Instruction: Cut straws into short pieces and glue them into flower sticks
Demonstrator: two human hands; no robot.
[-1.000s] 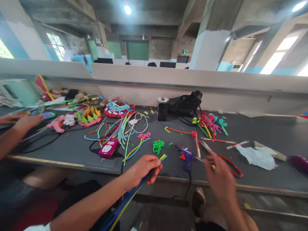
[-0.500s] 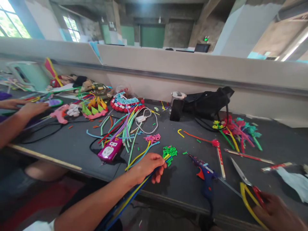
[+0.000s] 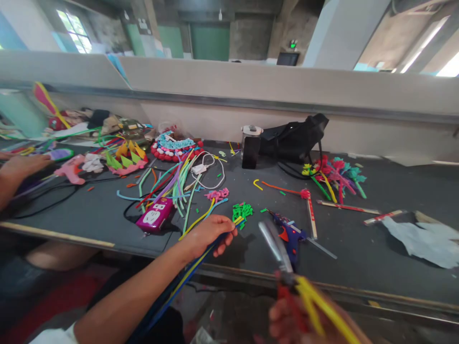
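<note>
Head view: two bare hands hang at the near edge of a dark tabletop (image 3: 107, 215), in the lower middle of the frame.
Left hand: the left hand (image 3: 219, 234) is clamped on a bundle, thumb and fingers pinched together just short of its ends.
Blue and yellow stems: the blue and yellow stems (image 3: 192, 269) run from the centre of the frame down to the lower left, their short tips poking out past the fingers.
Right hand: at the bottom, right of centre, the right hand (image 3: 292, 317) is closed round the handles of the scissors (image 3: 286, 275) (blurred, so I cannot tell how far the blades stand apart).
Blades: they point to the upper left, well apart from the tips.
Green pieces: the pile of green pieces (image 3: 243, 211) lies just beyond the tips, near the centre.
Glue gun: the glue gun (image 3: 293, 238) lies right of centre, partly behind the blades in this view.
Handling: for a clean cut, the tips should sit level, the pinch firm and close behind them, the blades square across and clear of the fingertips; fewer stems per snip would likely crush less. Extra room from the pile and the glue gun seems wise.
</note>
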